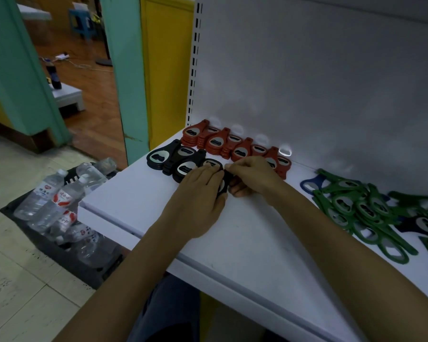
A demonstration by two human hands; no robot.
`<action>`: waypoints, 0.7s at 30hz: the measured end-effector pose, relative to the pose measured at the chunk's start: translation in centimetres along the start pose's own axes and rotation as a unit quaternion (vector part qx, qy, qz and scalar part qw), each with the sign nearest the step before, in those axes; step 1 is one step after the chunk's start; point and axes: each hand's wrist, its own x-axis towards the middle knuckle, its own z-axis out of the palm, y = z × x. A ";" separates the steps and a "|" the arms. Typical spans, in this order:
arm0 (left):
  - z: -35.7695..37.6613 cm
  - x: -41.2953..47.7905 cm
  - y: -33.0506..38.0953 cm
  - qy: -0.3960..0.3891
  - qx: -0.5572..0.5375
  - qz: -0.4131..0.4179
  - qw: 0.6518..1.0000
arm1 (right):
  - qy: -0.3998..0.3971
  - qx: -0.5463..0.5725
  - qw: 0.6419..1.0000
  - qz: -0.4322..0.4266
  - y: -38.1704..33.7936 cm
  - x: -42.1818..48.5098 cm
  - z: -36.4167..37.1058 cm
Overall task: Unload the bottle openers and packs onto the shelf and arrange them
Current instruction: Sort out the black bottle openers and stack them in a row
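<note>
Both hands meet at the front row on the white metal shelf (232,238), working on a black plastic bottle opener with a metal inset (223,184) at the right end of the row of black plastic bottle openers (181,159). The right hand (250,174) has its fingers curled in and pinches that opener from the far side, thumb tucked below. The left hand (203,191) lies over it with fingers fairly straight. Its thumb is hidden, so I cannot tell whether it grips or only presses.

From where I stand, the risk is crowding. The black stacks sit touching each other, and the row of red plastic bottle openers (240,150) stands just behind the knuckles. A sideways shove to seat this piece could slide the neighbouring black stack out of line, or the back of the right hand could knock the nearest red pile over.

The stacks look shallow and slick, so pressing off-centre may fan them out.

The loose heap of green plastic bottle openers (366,208) lies close to the right forearm. Drawing that arm back carelessly could sweep some toward the shelf's front edge and down to the tiled floor, near the black crate of clear water bottles (47,193).
</note>
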 end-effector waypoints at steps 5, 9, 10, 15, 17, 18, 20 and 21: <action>-1.3 0.1 1.4 0.029 0.087 0.044 0.995 | 0.147 -0.035 0.986 -0.072 2.4 -2.3 -2.4; -0.6 1.3 4.5 0.021 0.054 0.102 0.993 | 0.215 -0.090 0.964 -0.131 5.5 -5.5 -6.5; -0.1 1.8 5.8 0.017 0.032 0.116 0.993 | 0.228 -0.090 0.960 -0.137 6.2 -6.4 -7.7; 4.0 4.8 14.5 -0.028 -0.085 0.216 0.972 | 0.316 -0.084 0.939 -0.111 10.5 -11.6 -14.4; 5.9 5.9 18.2 -0.057 -0.111 0.257 0.958 | 0.360 -0.089 0.926 -0.075 12.3 -13.9 -17.1; 6.7 6.4 19.8 -0.068 -0.119 0.275 0.952 | 0.377 -0.088 0.920 -0.053 13.2 -15.1 -18.4; 8.2 7.5 22.9 -0.084 -0.131 0.308 0.939 | 0.395 -0.088 0.914 -0.006 14.7 -17.0 -20.5; 8.8 8.0 24.3 -0.088 -0.139 0.319 0.933 | 0.401 -0.097 0.911 0.016 15.2 -17.8 -21.2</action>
